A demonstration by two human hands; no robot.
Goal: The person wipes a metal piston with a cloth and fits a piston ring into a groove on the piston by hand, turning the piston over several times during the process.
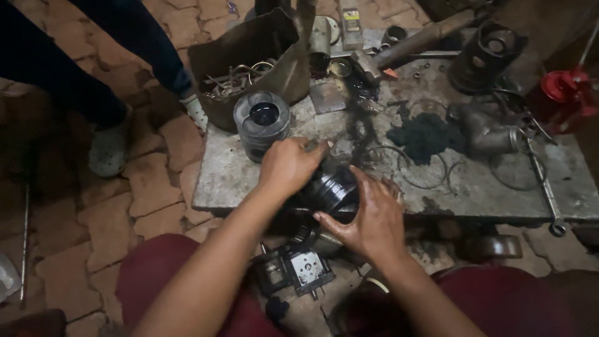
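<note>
A dark, oily piston (329,186) lies on its side at the near edge of a low metal slab (231,175). My left hand (288,163) is closed over its top left part. My right hand (368,218) cups it from the right and below, fingers spread along its side. Both hands are smeared with grease. A second, grey piston (262,122) stands upright just behind my left hand. Thin piston rings (424,167) lie flat on the slab to the right of my hands.
A dark tray of small metal parts (249,68), a hammer (412,43), a cylinder sleeve (485,55), a grey pipe elbow (490,134), a black powder patch (424,134) and a spanner (544,187) crowd the slab. Another person's legs (106,68) stand at left on brick paving.
</note>
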